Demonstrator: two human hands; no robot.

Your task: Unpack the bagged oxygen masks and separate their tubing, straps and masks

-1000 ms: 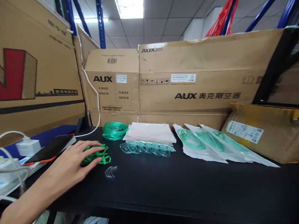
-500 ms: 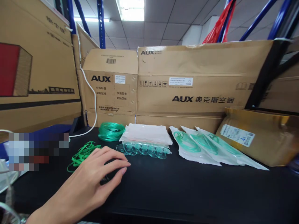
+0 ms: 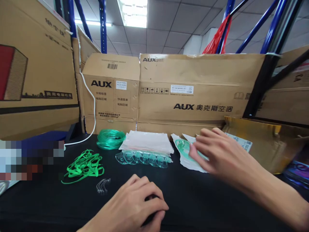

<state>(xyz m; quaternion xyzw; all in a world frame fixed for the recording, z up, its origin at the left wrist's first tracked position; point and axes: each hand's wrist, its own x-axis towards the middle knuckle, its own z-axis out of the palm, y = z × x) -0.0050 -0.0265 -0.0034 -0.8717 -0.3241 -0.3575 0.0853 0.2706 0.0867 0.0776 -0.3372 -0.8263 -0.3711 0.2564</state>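
My left hand point(image 3: 137, 206) is low over the black table, fingers loosely curved and thumb just below the index finger, with nothing visible in its grasp. At the right, my right hand point(image 3: 214, 151) hovers over white pouches, thumb apart from the bent fingers. One pouch point(image 3: 188, 154) with coiled green tubing shows left of it; the other pouches are mostly covered by this hand. Clear green masks point(image 3: 145, 158) lie in a row before a stack of white pouches point(image 3: 147, 140). Green elastic straps point(image 3: 84, 166) and thin clear-and-metal strips point(image 3: 103, 186) lie left of my left hand.
A coil of green tubing point(image 3: 111, 139) sits at the back left. Large AUX cartons point(image 3: 188, 74) wall off the rear. A brown parcel point(image 3: 265, 145) stands at the right. A white cable point(image 3: 94, 112) hangs down to the table point(image 3: 48, 206).
My left hand has moved right and toward me, uncovering the straps and clear strips. My right hand has come in from the right over the pouches. The view has shifted slightly.
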